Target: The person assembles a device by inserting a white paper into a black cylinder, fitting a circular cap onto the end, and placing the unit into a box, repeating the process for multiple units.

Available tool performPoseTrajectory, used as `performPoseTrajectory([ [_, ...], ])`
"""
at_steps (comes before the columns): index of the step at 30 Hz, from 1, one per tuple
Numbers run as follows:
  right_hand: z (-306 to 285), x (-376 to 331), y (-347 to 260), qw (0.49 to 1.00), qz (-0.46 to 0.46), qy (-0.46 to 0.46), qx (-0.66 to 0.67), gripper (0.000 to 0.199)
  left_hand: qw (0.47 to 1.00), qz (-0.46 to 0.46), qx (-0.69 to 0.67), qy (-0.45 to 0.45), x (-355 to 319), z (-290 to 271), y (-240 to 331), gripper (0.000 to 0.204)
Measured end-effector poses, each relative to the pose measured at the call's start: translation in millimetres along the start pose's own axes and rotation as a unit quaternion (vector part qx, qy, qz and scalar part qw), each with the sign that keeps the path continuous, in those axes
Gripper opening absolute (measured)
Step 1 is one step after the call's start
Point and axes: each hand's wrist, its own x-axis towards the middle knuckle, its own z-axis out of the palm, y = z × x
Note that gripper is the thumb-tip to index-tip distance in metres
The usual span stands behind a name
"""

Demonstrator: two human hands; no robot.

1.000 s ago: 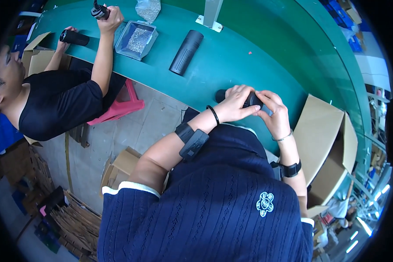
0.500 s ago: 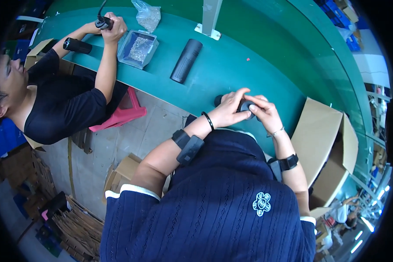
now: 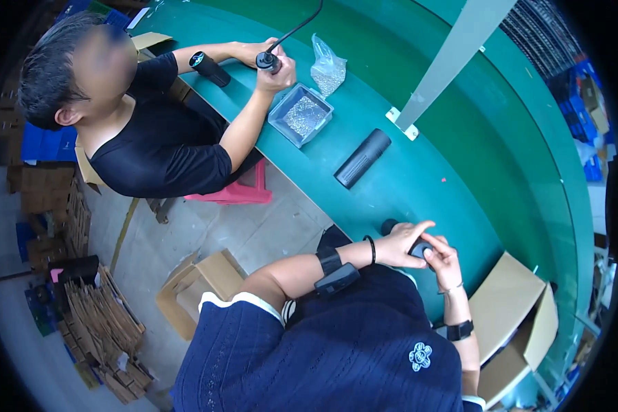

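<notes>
A black cylinder (image 3: 389, 226) lies in front of me at the table's near edge, mostly hidden under my hands. My left hand (image 3: 399, 247) is closed round its body, the index finger sticking out over the top. At the cylinder's right end shows a dark round end piece (image 3: 421, 248). My right hand (image 3: 444, 263) pinches that end piece between thumb and fingers. Farther up the table lies another black cylinder with a perforated side (image 3: 362, 158), apart from both hands.
At the left a co-worker (image 3: 165, 130) grips a corded black tool (image 3: 268, 62); a black cylinder (image 3: 209, 69) lies beside their arm. A plastic bin (image 3: 281, 122) of small metal parts and a clear bag (image 3: 328, 72) stand nearby. A post (image 3: 453, 62) rises behind; a cardboard box (image 3: 505, 299) stands right.
The view has swung, so the table and co-worker appear farther right and lower. Both my hands remain on the cylinder, with the right fingers still at its end piece.
</notes>
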Motion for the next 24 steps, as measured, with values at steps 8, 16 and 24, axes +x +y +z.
performPoseTrajectory([
  [8,0,-1,-5,0.999,0.040,0.021,0.006,0.038,1.000,0.031,0.005,0.000,6,-2,-4,0.093],
  [16,-8,13,-9,0.998,0.043,0.044,0.006,0.029,0.996,0.020,0.020,0.090,14,7,-5,0.084],
  [24,-27,18,21,0.986,0.030,0.054,0.157,0.058,0.924,-0.099,-0.360,0.077,27,-10,7,0.064],
])
